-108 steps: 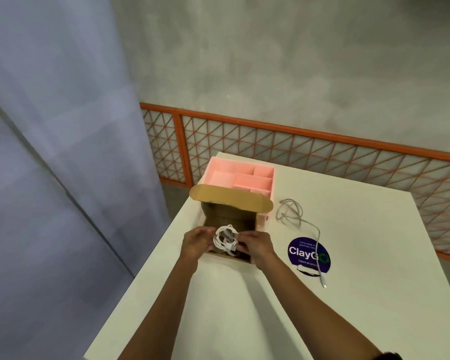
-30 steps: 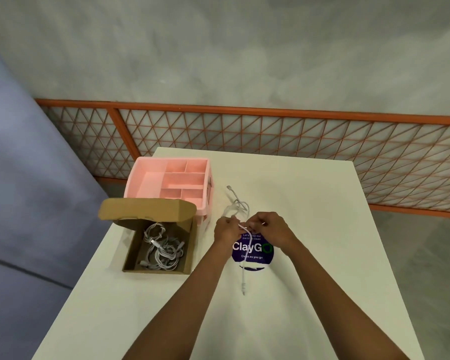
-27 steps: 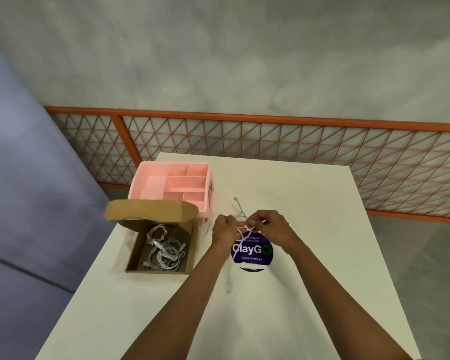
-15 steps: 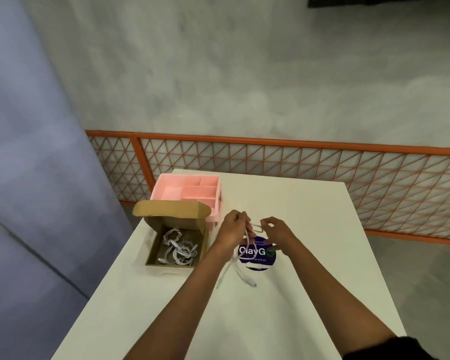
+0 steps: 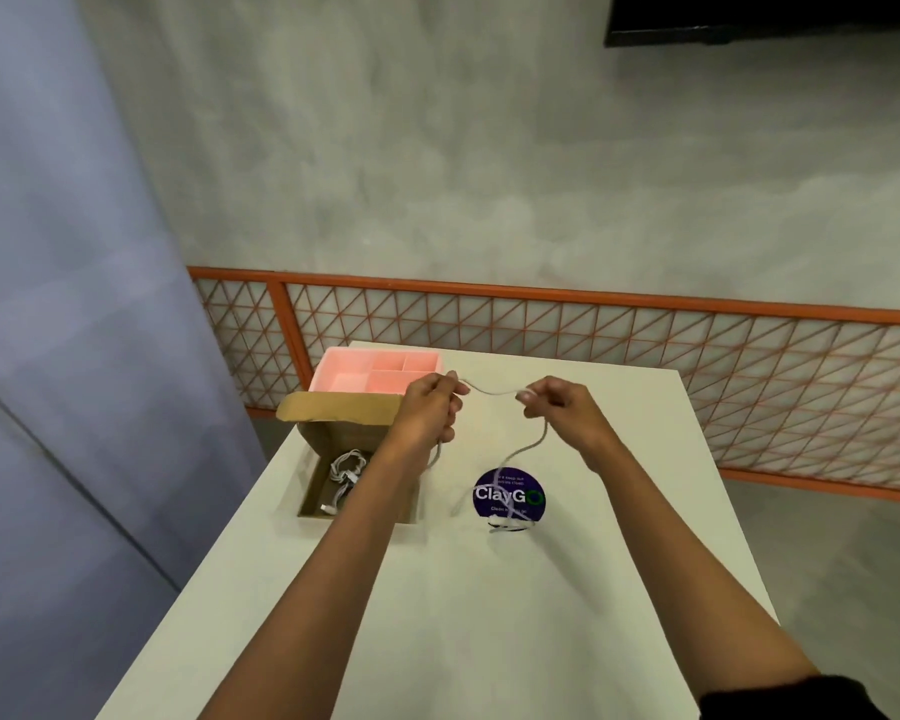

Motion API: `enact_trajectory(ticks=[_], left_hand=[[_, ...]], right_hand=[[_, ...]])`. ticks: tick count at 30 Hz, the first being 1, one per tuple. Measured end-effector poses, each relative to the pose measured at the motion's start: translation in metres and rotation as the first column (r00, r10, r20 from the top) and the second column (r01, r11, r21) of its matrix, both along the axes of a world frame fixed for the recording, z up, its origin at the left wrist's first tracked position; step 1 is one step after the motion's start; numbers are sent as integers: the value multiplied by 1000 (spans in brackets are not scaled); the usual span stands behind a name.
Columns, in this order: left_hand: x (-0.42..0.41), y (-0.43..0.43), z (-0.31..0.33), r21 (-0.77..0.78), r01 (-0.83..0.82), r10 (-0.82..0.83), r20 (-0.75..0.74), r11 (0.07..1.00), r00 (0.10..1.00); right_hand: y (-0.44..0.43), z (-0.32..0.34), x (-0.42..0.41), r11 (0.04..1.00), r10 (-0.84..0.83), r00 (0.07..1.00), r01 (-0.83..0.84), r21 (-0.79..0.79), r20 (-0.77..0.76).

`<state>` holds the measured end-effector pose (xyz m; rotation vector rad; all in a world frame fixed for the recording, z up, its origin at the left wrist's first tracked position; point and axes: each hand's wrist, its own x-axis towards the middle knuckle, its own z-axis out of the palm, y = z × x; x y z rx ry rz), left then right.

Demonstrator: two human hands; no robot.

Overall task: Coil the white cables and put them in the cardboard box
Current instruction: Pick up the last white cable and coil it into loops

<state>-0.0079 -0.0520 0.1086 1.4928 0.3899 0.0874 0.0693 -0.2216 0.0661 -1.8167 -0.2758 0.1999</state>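
Observation:
Both hands hold one white cable (image 5: 491, 392) raised above the table. My left hand (image 5: 429, 411) grips one stretch of it and my right hand (image 5: 557, 407) pinches another, with a short span sagging between them. The rest of the cable hangs from my right hand down to the table, its end lying by the purple sticker (image 5: 510, 496). The open cardboard box (image 5: 313, 495) sits at the table's left, partly hidden by my left forearm. Coiled white cables (image 5: 345, 469) lie inside it.
A pink compartment tray (image 5: 378, 368) stands just behind the box. The white table (image 5: 468, 605) drops off close on the left and right. An orange mesh railing (image 5: 645, 345) runs behind the table, against a grey wall.
After the earlier coil went into the box, both hands picked up the last loose cable, lifted it and drew apart, stretching a span between them. The camera tilted upward.

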Motion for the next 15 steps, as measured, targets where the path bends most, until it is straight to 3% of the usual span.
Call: enact_trajectory(ticks=[4, 7, 11, 15], left_hand=[[-7, 5, 6, 9, 42, -42, 0, 999, 999], [-9, 4, 8, -12, 72, -72, 22, 997, 997], [-11, 2, 9, 3, 93, -93, 51, 996, 994], [-12, -1, 11, 31, 126, -127, 43, 992, 991]], right_hand=[[-3, 33, 5, 995, -34, 997, 28, 95, 72], [-4, 57, 4, 998, -5, 998, 0, 63, 67], [-12, 71, -5, 954, 225, 974, -219, -204, 5], [-10, 74, -15, 859, 430, 895, -446, -252, -118]])
